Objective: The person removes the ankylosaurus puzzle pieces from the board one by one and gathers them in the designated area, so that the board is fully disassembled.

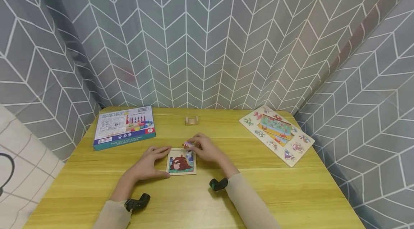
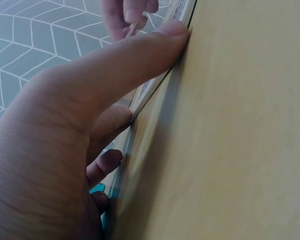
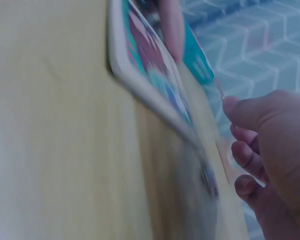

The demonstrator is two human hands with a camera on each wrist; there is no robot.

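A small wooden-framed jigsaw puzzle (image 1: 181, 168) with a brown animal on it lies on the table. My left hand (image 1: 148, 164) holds the frame at its left side, thumb at the near corner and a fingertip at the far one. In the left wrist view the thumb (image 2: 135, 55) lies along the frame's edge. Between the thumb and fingers of my right hand (image 1: 205, 149) is a thin puzzle piece (image 1: 187, 145), pinched over the frame's far right corner. The right wrist view shows this piece (image 3: 219, 87) edge-on, above the frame (image 3: 155, 105).
At the back left lies a flat boxed bead toy (image 1: 124, 126). A small wooden block with a curved notch (image 1: 191, 120) sits at the back middle. On the right, a peg-puzzle board (image 1: 291, 160) carries picture pieces and colourful cards (image 1: 275, 128). A patterned curtain (image 1: 200, 42) stands behind the table.
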